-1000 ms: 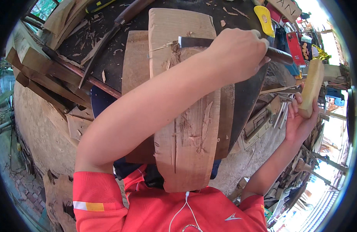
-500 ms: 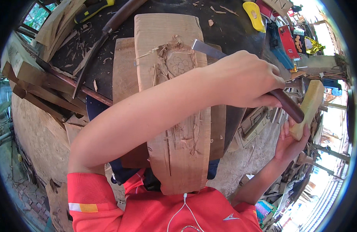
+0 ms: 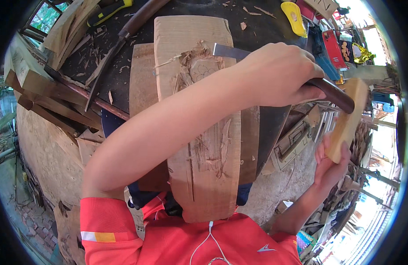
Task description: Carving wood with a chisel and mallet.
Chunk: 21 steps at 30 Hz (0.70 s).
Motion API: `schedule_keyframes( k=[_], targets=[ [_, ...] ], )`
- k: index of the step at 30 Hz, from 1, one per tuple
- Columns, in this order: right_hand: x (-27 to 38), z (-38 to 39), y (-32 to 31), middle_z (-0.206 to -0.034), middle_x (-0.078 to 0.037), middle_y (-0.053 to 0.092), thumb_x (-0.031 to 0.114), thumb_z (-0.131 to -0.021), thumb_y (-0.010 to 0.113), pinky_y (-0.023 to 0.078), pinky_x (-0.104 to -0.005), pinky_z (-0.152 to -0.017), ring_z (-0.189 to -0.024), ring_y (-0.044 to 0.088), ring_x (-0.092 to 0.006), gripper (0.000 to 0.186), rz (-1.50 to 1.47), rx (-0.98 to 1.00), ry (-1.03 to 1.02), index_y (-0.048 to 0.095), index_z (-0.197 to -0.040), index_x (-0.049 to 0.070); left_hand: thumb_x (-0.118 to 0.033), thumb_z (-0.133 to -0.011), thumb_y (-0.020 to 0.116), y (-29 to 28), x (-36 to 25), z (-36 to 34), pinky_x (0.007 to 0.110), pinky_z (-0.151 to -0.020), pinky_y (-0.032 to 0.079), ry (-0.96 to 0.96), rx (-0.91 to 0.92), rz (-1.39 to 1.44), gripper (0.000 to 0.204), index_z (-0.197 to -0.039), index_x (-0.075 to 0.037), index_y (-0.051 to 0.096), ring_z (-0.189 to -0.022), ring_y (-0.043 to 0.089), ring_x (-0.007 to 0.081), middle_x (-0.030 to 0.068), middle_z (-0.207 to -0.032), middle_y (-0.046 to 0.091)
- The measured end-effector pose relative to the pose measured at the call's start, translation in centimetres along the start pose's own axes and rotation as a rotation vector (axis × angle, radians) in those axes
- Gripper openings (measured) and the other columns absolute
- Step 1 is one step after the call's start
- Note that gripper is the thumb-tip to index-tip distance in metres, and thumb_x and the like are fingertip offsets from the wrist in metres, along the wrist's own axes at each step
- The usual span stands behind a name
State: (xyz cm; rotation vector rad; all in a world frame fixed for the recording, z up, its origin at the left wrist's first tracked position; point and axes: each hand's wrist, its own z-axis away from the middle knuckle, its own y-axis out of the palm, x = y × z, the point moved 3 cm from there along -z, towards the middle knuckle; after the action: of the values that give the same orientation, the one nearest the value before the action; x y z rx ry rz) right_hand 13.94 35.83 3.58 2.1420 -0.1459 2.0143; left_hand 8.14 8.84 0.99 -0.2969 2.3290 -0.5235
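Holding chisel (image 3: 335, 94) — and wooden block (image 3: 344, 131)

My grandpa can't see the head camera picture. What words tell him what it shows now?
A person's left hand holds a brown-handled metal chisel over a partly carved, pale brown wooden board. The right hand holds a yellowish, oblong wooden block near the handle's end.

Well to the left of the left hand (image 3: 281, 74), a long knife (image 3: 124, 33) is lying near stacked timber (image 3: 30, 73), with a yellow-and-black tool (image 3: 109, 12) resting beside its handle. A yellow object (image 3: 293, 18) is lying ahead; beyond the right hand (image 3: 333, 154), gold foil (image 3: 363, 53) is glinting.
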Motion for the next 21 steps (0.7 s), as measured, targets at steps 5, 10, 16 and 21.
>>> schedule_keyframes(
  k=[5,10,16,21],
  targets=[
    [1.4,-0.9,-1.4,-0.083,-0.008,0.049,0.037,-0.097,0.048,0.037,-0.0223,-0.047,-0.058,0.047,-0.0116,0.068,-0.175,0.039,0.011,0.033,-0.149,-0.005,-0.037,-0.092,0.067,0.3,0.0,-0.3,0.048,-0.073,0.052,-0.019,0.038,-0.029,0.031,-0.100,-0.008,0.072,-0.084,0.066,0.0375,0.0144,-0.089,0.067],
    [0.0,-0.4,-1.2,-0.086,-0.008,0.050,0.036,-0.097,0.050,0.037,-0.0238,-0.048,-0.060,0.045,-0.0115,0.067,-0.007,0.101,0.103,0.034,-0.147,-0.006,-0.036,-0.092,0.067,0.3,0.3,0.1,0.048,-0.073,0.051,-0.043,0.045,-0.058,0.030,-0.098,-0.008,0.072,-0.084,0.066,0.0377,0.0146,-0.088,0.067],
    [-0.4,-0.2,0.6,-0.084,-0.007,0.050,0.037,-0.095,0.053,0.035,-0.0241,-0.048,-0.060,0.046,-0.0112,0.063,-0.229,-0.314,-0.048,0.041,-0.143,-0.003,-0.035,-0.092,0.067,0.5,0.6,0.1,0.048,-0.075,0.052,-0.068,0.114,-0.076,0.029,-0.102,-0.009,0.073,-0.085,0.066,0.0381,0.0139,-0.088,0.067],
    [-0.8,-0.5,-0.9,-0.085,-0.007,0.050,0.034,-0.097,0.052,0.037,-0.0216,-0.051,-0.063,0.046,-0.0107,0.060,-0.060,0.116,0.142,0.040,-0.144,-0.002,-0.034,-0.091,0.068,0.7,0.7,0.1,0.047,-0.077,0.053,-0.118,0.182,-0.130,0.028,-0.103,-0.009,0.074,-0.087,0.066,0.0377,0.0139,-0.090,0.068]
  ],
)
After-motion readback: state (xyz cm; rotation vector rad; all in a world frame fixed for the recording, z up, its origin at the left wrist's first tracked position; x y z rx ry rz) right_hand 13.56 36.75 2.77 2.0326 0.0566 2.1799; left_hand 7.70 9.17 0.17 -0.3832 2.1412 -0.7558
